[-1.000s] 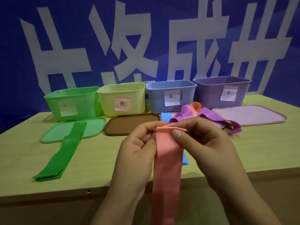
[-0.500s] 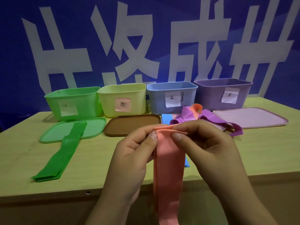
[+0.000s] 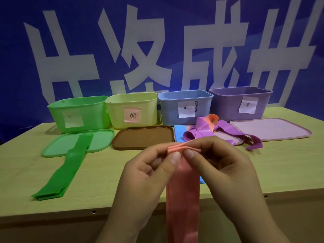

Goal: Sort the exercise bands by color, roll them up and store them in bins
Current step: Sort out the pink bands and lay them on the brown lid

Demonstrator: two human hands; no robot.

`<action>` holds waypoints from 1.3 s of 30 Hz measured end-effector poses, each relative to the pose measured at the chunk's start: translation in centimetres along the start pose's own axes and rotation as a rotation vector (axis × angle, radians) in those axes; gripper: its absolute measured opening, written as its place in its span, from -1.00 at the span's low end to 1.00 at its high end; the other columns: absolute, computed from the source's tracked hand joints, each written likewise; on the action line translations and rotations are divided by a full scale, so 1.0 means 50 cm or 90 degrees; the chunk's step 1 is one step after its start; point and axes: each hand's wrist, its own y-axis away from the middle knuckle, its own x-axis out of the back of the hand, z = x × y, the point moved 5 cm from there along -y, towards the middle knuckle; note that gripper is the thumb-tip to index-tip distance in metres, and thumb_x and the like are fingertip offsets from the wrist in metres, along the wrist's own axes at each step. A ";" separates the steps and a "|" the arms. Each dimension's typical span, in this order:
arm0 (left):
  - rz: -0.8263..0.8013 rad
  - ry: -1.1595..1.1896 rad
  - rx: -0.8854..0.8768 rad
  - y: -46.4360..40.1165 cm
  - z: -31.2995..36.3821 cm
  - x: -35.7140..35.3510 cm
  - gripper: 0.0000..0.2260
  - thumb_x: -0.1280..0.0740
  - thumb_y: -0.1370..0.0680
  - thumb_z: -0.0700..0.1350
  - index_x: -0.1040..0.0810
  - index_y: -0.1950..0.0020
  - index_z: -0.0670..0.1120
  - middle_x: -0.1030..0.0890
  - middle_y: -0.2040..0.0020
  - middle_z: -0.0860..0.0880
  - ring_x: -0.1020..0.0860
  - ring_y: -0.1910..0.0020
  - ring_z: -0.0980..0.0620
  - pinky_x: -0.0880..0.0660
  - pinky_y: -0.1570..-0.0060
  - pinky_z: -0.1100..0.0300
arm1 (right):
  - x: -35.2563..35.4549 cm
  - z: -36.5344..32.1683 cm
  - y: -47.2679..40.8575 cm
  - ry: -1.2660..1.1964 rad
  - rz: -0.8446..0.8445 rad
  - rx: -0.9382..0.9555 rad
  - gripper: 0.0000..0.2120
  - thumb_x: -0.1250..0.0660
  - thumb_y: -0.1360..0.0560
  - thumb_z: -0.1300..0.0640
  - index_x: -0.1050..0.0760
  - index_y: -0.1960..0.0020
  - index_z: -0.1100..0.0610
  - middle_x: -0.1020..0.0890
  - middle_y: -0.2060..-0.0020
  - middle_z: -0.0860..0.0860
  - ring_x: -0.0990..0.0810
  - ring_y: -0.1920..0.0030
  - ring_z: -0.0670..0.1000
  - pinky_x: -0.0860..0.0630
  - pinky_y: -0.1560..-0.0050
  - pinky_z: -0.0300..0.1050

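Your pink band (image 3: 182,190) looks like thin, matt rubbery sheet, smooth and limp where it hangs, its top edge curled into a tight soft roll. The green bands (image 3: 66,169) in front of you have the same dull, flat, rubbery finish, while the purple bands (image 3: 201,130) show a glossier skin with bright highlights on their folds. Your four bins, green (image 3: 78,118), yellow (image 3: 133,106), blue (image 3: 185,102) and purple (image 3: 228,104), look like smooth moulded plastic with a soft sheen, each bearing a matt paper label. The lids, such as the brown lid (image 3: 143,137), are smooth plastic too. The table (image 3: 280,163) shows a pale, matt wood-grain surface.
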 end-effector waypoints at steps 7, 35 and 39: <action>0.048 -0.006 -0.016 0.003 -0.009 0.008 -0.81 -0.41 -0.38 -0.11 -0.70 0.06 0.10 -0.72 0.16 -0.04 -0.68 0.13 0.04 -0.56 0.17 0.28 | -0.008 0.014 0.011 -0.035 0.011 -0.036 -0.81 -0.42 -0.41 0.31 -0.62 0.16 0.01 -0.69 0.25 -0.07 -0.66 0.18 -0.11 -0.54 0.15 -0.30; 0.092 0.108 0.055 0.034 -0.030 0.009 -0.87 -0.50 -0.25 -0.13 -0.70 0.22 -0.04 -0.69 0.22 -0.09 -0.63 0.20 0.01 -0.56 0.22 0.24 | -0.010 0.031 0.024 -0.113 -0.010 -0.038 -0.74 -0.46 -0.34 0.36 -0.52 0.27 0.03 -0.63 0.29 -0.04 -0.60 0.22 -0.11 -0.55 0.22 -0.25; 0.026 0.097 0.052 0.036 -0.021 0.000 -0.81 -0.46 -0.26 -0.04 -0.70 0.15 0.00 -0.70 0.17 -0.06 -0.63 0.15 0.03 -0.56 0.17 0.26 | -0.008 0.023 0.023 -0.165 -0.025 -0.014 -0.79 -0.42 -0.26 0.30 -0.53 0.35 0.00 -0.60 0.35 -0.08 -0.58 0.27 -0.12 -0.52 0.25 -0.29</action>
